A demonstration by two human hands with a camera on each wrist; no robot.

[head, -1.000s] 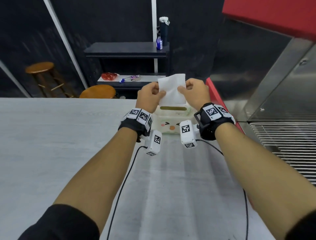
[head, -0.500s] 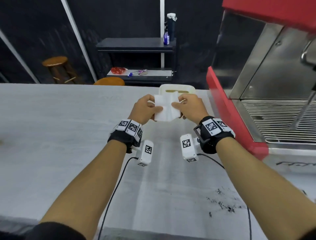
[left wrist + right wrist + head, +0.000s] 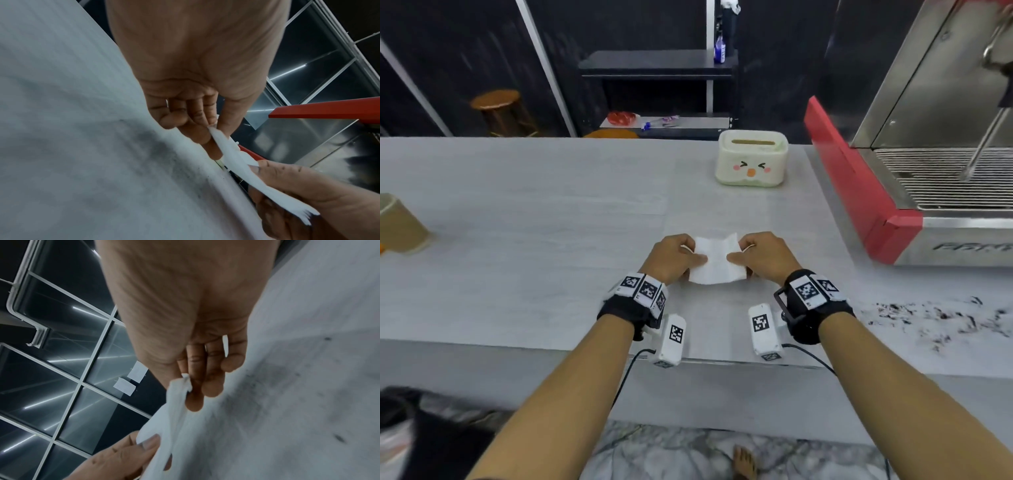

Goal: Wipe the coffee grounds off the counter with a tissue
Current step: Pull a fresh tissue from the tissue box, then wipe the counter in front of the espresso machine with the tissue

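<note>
White tissue (image 3: 717, 262) stretched just above the grey table (image 3: 524, 240), left hand (image 3: 671, 258) and right hand (image 3: 765, 255) each pinching 1 edge between curled fingers (image 3: 207, 129), coffee grounds (image 3: 935, 318) scattered to the right, tissue box (image 3: 751, 159) behind, red espresso machine (image 3: 866, 192) beyond.

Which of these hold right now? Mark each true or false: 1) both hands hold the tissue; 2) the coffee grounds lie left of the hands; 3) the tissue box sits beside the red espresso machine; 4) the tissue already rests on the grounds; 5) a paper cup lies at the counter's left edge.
1) True: the left hand and the right hand each pinch a side of the tissue.
2) False: the coffee grounds lie to the right of the hands.
3) True: the tissue box stands just left of the espresso machine.
4) False: the tissue is held well left of the grounds.
5) True: the paper cup lies tipped there.
</note>
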